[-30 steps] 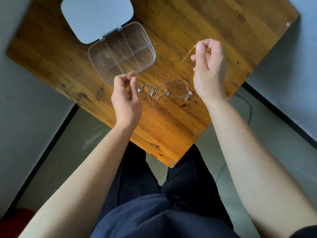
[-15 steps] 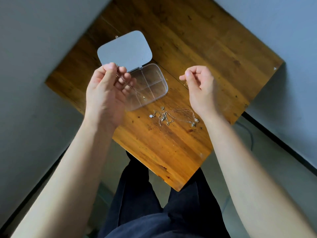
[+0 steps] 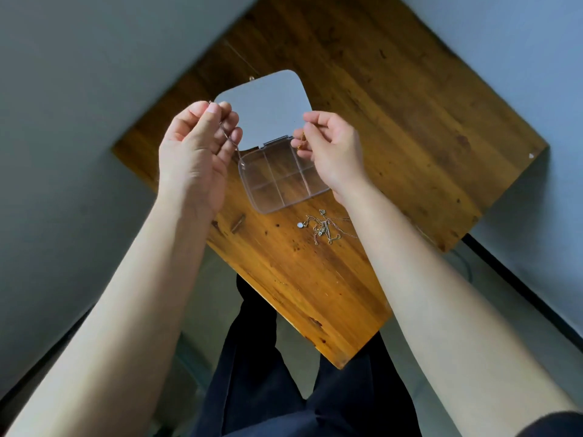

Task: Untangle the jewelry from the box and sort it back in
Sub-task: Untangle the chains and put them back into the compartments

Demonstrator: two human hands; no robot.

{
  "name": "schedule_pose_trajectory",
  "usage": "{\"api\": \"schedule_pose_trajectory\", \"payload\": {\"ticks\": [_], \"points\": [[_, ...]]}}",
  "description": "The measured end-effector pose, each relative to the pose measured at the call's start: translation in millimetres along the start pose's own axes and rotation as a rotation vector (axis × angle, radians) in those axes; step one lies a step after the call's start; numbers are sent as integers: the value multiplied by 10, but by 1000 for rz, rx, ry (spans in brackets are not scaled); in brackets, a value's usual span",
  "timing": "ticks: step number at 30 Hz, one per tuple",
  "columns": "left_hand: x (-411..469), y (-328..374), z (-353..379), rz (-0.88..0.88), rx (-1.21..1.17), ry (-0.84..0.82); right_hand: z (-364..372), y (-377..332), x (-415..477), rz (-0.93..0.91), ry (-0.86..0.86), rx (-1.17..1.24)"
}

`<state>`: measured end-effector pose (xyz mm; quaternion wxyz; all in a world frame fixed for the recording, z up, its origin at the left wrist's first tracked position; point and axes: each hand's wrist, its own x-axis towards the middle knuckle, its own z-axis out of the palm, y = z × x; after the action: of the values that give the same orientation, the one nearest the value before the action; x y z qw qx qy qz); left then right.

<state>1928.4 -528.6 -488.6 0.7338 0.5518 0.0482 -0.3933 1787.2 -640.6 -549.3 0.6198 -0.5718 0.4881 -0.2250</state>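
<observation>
A clear plastic jewelry box (image 3: 283, 179) with several compartments lies open on the wooden table (image 3: 394, 99), its grey lid (image 3: 265, 108) folded back. My left hand (image 3: 195, 152) is raised over the box's left side and pinches a thin silver chain (image 3: 232, 143) that hangs down to the box's rim. Above the box's right side, my right hand (image 3: 331, 149) pinches a small gold piece (image 3: 301, 141). A tangle of silver chains and pendants (image 3: 323, 228) lies on the table just in front of the box, partly hidden under my right forearm.
The table is small; its near corner (image 3: 340, 364) points at my lap and dark trousers (image 3: 284, 389). Grey floor surrounds the table on the left and right. A small dark notch (image 3: 238, 223) marks the wood left of the tangle.
Both hands have risen and drawn closer together over the box. The view has tilted, so the table sits lower and looks smaller. The tangle on the table has stayed put.
</observation>
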Motion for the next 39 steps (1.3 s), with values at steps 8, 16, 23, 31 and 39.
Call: {"api": "schedule_pose_trajectory", "payload": {"ticks": [8,16,23,31,39], "points": [[177,-155,-60,-61,-95,104,311,510,317,250,-182,-366],[318,-463,-134,-159,-134,194,230,529,133,195,-162,-402],[386,-770,-222,-250,14,264,-46,713,-217,199,-77,-295],[378,-921,-321,-3,732,267,-135,804,-324,137,-87,-335],[402,-1059,-620,-195,882,316,-111,870,-340,76,-95,-424]]}}
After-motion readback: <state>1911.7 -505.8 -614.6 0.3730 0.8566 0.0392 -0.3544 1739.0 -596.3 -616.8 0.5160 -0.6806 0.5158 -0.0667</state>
